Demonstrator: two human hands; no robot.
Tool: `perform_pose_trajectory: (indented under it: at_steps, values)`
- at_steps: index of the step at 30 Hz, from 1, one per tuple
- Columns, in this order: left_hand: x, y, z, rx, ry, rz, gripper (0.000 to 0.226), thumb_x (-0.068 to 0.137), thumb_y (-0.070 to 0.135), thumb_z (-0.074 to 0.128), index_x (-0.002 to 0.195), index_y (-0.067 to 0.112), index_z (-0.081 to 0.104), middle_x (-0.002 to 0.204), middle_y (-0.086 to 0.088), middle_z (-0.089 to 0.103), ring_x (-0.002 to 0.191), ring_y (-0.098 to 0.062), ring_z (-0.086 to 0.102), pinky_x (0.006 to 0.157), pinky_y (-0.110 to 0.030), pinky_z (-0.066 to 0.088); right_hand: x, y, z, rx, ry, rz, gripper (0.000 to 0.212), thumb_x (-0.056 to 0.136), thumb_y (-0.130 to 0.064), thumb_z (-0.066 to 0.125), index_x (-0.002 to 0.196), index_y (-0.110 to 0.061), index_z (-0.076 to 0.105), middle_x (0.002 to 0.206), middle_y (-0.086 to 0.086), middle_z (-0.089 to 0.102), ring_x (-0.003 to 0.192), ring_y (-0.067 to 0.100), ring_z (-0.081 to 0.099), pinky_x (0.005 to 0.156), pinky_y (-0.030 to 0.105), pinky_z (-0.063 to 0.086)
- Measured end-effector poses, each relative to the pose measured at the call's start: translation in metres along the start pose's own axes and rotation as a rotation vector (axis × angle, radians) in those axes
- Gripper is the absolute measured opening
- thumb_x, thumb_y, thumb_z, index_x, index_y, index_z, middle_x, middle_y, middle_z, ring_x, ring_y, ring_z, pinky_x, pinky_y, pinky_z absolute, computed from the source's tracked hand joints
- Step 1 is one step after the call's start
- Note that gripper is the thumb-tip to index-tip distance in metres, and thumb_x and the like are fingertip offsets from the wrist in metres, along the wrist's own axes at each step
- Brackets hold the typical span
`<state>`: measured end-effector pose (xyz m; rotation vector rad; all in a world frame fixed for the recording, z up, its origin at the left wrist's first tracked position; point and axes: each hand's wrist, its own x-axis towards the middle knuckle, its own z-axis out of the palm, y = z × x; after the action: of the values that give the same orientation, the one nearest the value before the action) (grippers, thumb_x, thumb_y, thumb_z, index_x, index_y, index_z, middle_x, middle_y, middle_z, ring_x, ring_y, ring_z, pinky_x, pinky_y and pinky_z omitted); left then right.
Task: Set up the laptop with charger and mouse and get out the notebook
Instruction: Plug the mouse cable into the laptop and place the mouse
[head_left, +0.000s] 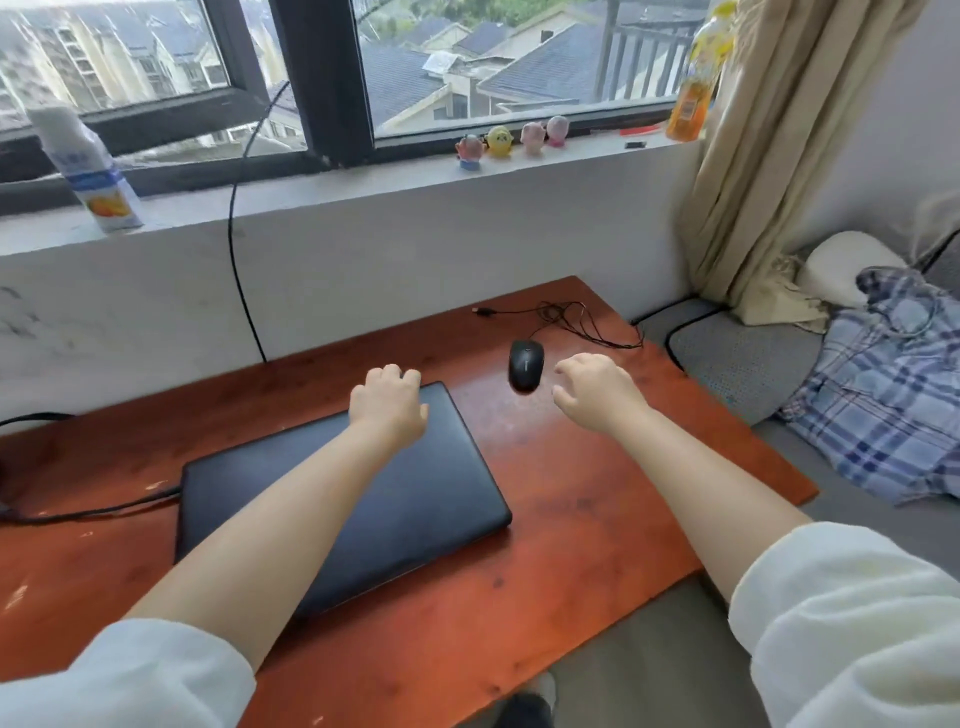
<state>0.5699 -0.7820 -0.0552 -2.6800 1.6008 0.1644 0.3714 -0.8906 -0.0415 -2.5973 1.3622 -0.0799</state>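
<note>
Black and closed, the laptop (343, 499) lies on the surface (597, 499), left hand (387, 405) curled on its far corner. Right hand (597, 389), grip loosely open and empty, hovers beside the mouse (525, 370). Its plug (482, 311) seems unconnected; lift the lid slowly.

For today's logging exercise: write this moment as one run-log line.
laptop closed | left hand on lid | right hand beside mouse | notebook unseen

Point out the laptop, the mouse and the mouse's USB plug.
laptop (415, 499): head view, on its closed lid.
mouse (525, 365): head view, on its top shell.
USB plug (483, 311): head view, on the connector end.
</note>
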Motion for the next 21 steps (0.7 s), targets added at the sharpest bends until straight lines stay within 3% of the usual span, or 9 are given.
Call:
perform_pose_trajectory:
  at_steps: [12, 17, 21]
  values:
    - [0.128, 0.047, 0.051, -0.067, -0.199, -0.117, 0.041, 0.093, 0.032, 0.043, 0.128, 0.010, 0.043, 0.130, -0.012, 0.048, 0.123, -0.030, 0.041, 0.097, -0.041, 0.042, 0.168, 0.085, 0.011, 0.058, -0.132, -0.014, 0.033, 0.093, -0.017, 0.044, 0.122, -0.006, 0.055, 0.124, 0.016, 0.059, 0.118, 0.030, 0.049, 0.096, 0.038, 0.042]
    - [0.128, 0.050, 0.080, -0.199, -0.166, -0.291, 0.035, 0.093, 0.030, 0.045, 0.120, 0.007, 0.048, 0.126, -0.012, 0.051, 0.122, -0.029, 0.043, 0.096, -0.040, 0.042, 0.249, 0.084, 0.029, 0.081, -0.135, -0.140, 0.029, 0.092, -0.015, 0.045, 0.112, -0.003, 0.061, 0.116, 0.018, 0.064, 0.110, 0.032, 0.054, 0.087, 0.036, 0.045]
    - [0.113, 0.049, 0.109, -0.264, -0.098, -0.498, 0.045, 0.095, 0.028, 0.043, 0.135, 0.007, 0.039, 0.147, -0.015, 0.035, 0.139, -0.027, 0.027, 0.113, -0.037, 0.027, 0.307, 0.063, 0.060, 0.030, -0.215, -0.276, 0.032, 0.092, -0.019, 0.045, 0.117, -0.003, 0.056, 0.120, 0.021, 0.058, 0.113, 0.036, 0.051, 0.091, 0.040, 0.044]
